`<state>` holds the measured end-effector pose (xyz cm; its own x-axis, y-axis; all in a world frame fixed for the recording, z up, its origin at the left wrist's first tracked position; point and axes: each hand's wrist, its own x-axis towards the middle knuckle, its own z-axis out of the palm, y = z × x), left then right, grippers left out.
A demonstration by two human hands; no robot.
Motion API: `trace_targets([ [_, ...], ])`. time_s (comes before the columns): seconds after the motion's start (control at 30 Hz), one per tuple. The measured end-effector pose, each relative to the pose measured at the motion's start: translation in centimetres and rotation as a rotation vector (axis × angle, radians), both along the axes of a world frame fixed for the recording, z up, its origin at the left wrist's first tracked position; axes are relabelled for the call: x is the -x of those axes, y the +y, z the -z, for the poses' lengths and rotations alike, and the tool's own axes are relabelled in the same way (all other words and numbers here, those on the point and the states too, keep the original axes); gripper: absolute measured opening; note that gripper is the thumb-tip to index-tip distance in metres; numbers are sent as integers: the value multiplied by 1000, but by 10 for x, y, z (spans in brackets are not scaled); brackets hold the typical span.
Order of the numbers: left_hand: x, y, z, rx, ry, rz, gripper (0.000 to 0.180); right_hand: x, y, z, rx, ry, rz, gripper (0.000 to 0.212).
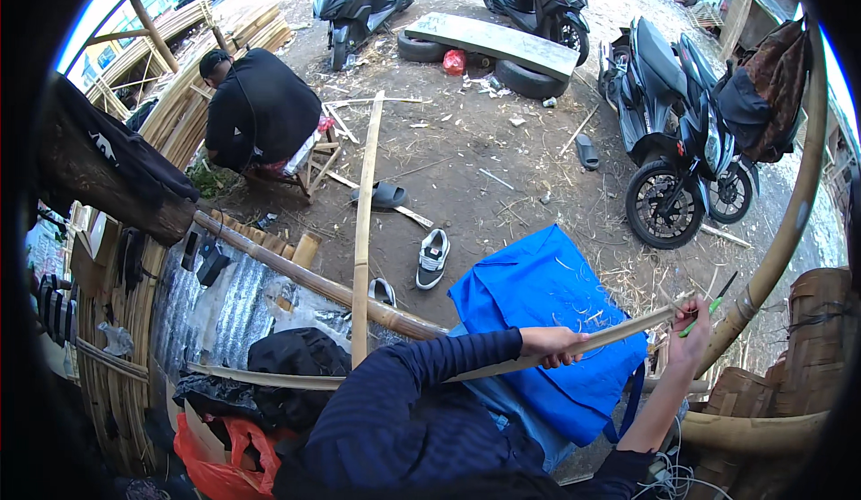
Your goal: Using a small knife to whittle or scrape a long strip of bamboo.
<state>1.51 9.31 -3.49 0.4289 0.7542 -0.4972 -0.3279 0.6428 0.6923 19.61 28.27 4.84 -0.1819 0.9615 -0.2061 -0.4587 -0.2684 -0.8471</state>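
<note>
Blue cloth (534, 289), creased, spread over the person's legs and strewn with thin pale shavings. Bamboo strip (619, 332), long and pale: laid slantwise across the blue cloth, its far end by the cloth's right edge, its other end well to the left, beyond the person's sleeve. Left hand (552, 346): above the blue cloth, fingers closed around the bamboo strip. Right hand (689, 334): just right of the blue cloth, at the strip's far end, fingers curled about a green-handled knife (715, 304), dark blade pointing up and away; whether the blade touches the strip cannot be made out at this size. Sneaker (432, 260), grey and white: on the ground, just left of the blue cloth. Red plastic bag (226, 464): well left of the blue cloth, nearer the wearer. Motorbike (668, 132), dark: beyond the blue cloth, to its right. Co-worker (269, 105), dark shirt: seated beyond the blue cloth, far to its left.
</note>
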Motion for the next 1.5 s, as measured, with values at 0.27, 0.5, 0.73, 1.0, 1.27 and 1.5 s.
trace_targets([
  [0.27, -4, 5, 9, -4, -1, 42, 50, 38, 84, -89, -325, 248, -29, 15],
  [0.5, -3, 0, 11, 8, -35, 11, 51, 48, 76, -45, -486, -807, -341, 23],
  [0.73, 2, 2, 5, 46, -104, 92, 50, 9, -4, -7, -404, -602, -282, 25],
  [1.0, 40, 2, -12, 24, -9, 24, 53, 18, -65, 33, -350, -648, 45, 24],
  [1.27, 26, 5, -3, 13, -10, 102, 52, 29, -111, 73, 180, -174, -145, 25],
  [1.5, 52, -43, -2, -137, 173, 152, 50, 20, -104, 56, 187, -150, -90, 19],
])
